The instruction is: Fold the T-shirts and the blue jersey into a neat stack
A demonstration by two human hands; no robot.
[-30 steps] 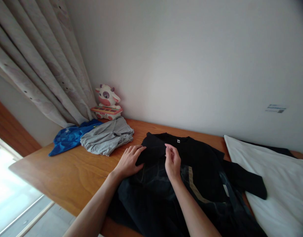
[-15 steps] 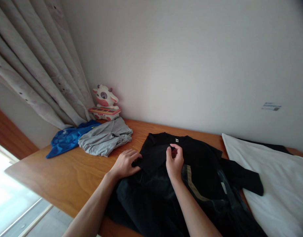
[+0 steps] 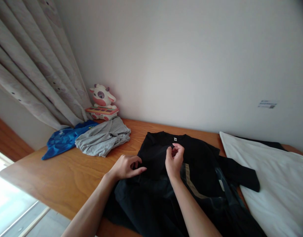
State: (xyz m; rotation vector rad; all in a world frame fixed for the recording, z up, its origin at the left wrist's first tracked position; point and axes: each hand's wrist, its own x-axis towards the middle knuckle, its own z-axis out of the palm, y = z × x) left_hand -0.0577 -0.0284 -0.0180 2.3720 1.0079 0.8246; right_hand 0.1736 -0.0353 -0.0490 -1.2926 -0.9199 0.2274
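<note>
A black shirt (image 3: 198, 148) with a small white neck label lies spread on the wooden table, its collar toward the wall. Dark clothing (image 3: 151, 204) with a tan strip lies bunched over its near part. My left hand (image 3: 128, 167) is at the shirt's left edge, thumb and fingers apart, with no cloth visibly pinched. Over the middle of the shirt, my right hand (image 3: 174, 159) has its thumb and fingers curled together on a bit of black cloth.
A white garment (image 3: 269, 168) lies at the right, over something black. Grey cloth (image 3: 104, 138) and blue cloth (image 3: 65, 140) lie at the left on the wooden table (image 3: 75, 177). Behind them a cow toy (image 3: 102, 102) stands by the curtain (image 3: 40, 62) and wall.
My left hand's thumb and fingers have opened away from the black cloth. My right hand remains closed at nearly the same spot. The whole view has shifted slightly.
</note>
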